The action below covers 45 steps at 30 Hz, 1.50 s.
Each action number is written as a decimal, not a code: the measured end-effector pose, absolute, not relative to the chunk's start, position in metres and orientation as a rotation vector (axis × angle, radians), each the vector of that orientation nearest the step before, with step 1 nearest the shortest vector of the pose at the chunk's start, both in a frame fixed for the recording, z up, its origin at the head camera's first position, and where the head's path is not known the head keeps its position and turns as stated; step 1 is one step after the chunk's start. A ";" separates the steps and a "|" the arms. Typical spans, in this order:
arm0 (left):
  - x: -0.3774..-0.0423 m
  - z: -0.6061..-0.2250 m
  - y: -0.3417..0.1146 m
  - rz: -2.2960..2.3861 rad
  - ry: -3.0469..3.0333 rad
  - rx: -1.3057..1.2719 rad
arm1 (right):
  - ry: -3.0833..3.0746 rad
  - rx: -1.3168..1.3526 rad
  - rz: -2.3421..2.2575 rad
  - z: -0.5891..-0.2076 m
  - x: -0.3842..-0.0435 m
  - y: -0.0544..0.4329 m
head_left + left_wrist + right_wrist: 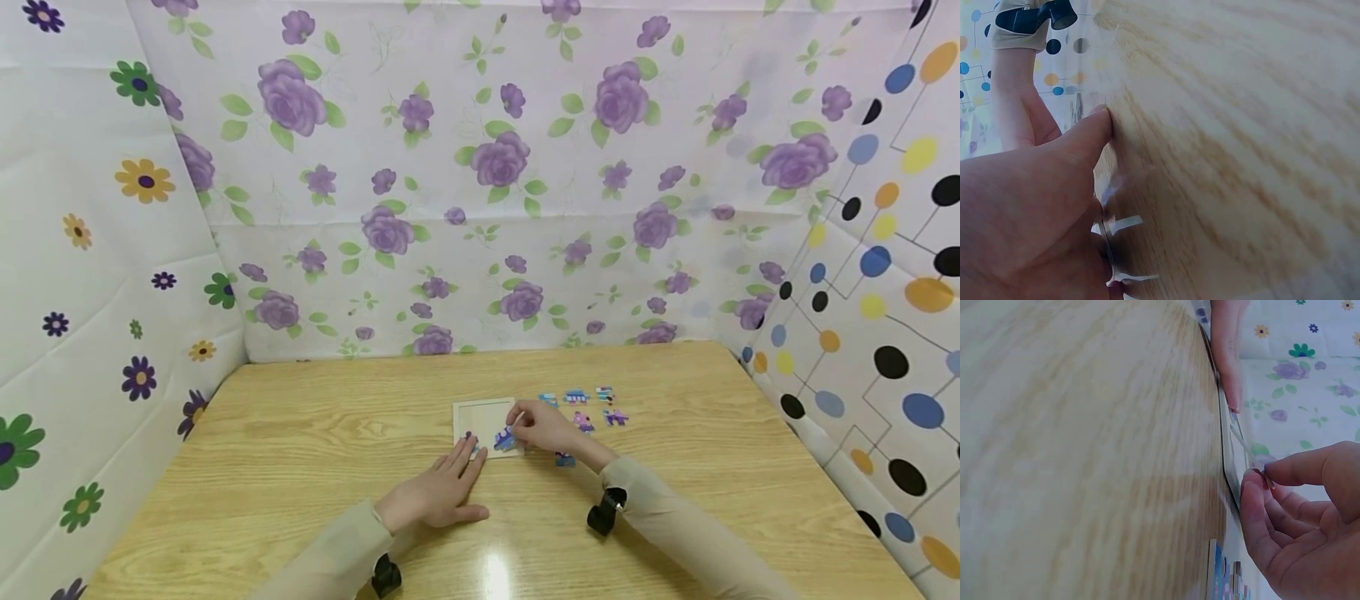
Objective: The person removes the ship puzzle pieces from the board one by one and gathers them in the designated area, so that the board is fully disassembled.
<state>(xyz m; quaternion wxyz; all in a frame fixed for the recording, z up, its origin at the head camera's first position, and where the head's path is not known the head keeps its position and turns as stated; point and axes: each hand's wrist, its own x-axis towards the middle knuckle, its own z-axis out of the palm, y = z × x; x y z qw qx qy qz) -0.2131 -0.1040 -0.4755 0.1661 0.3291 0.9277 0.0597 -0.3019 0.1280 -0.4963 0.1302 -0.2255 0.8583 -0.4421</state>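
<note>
A pale square puzzle tray [482, 415] lies on the wooden table. My left hand [438, 493] rests at its near left corner with straight fingers, the fingertips over a small purple-and-blue jigsaw piece [470, 435]. Thumb and fingers of my right hand [543, 427] pinch another blue-and-purple jigsaw piece [503, 439] over the tray's near right part. In the right wrist view that held piece [1267, 479] appears edge-on and tilted, between thumb and fingertips. From the left wrist, my left hand [1029, 212] lies low along the tabletop, thumb spread to the side.
Several loose jigsaw pieces [576, 397] lie right of the tray, one pink piece [582, 422] close behind the right forearm. Another piece [565, 459] sits just under the right wrist. Patterned cloth walls [495, 283] rise behind the wooden table [337, 417] and on both sides.
</note>
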 end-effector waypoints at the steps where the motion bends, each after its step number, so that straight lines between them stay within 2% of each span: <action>1: -0.213 -0.476 -0.104 0.171 2.644 0.939 | 2.499 -0.659 -1.284 -0.497 -0.302 0.129; 38: -0.215 -0.490 -0.110 0.208 2.670 1.037 | 2.525 -0.416 -1.405 -0.486 -0.288 0.173; 45: -0.212 -0.482 -0.108 0.203 2.664 1.005 | 2.484 -0.412 -1.445 -0.484 -0.289 0.185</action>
